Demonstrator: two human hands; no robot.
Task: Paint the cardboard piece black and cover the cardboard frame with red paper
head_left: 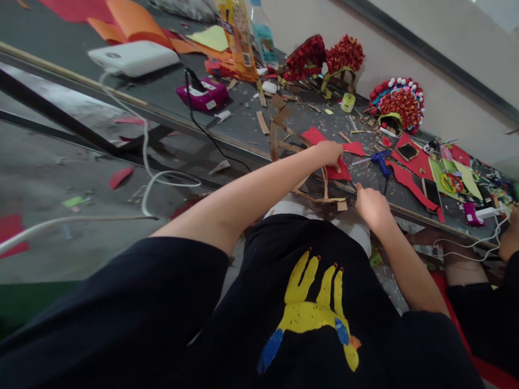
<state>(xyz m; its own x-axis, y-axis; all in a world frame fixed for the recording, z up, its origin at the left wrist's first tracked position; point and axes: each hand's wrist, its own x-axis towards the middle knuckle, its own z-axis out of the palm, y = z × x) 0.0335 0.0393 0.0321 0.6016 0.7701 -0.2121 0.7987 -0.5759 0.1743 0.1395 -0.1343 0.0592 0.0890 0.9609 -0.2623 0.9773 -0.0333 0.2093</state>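
Red sheet material [338, 170] lies at the table's front edge, under my left hand [330, 153], whose fingers press on it. My right hand [371, 204] is closed just right of the sheet, near its corner; a thin thing shows at its fingertips, too small to name. Below and left of the hands, a frame of brown cardboard strips [325, 183] hangs at the table edge. Another red piece [354, 148] lies behind my left hand. The blue glue gun [381, 162] rests on the table to the right.
On the dark table [243, 121] stand an orange bottle [239, 38], a clear bottle [263, 38] and red decorated pieces [344, 54]. Purple power blocks [203, 94], cables, phones and scraps lie about. Another person's hand [510, 235] shows at the far right.
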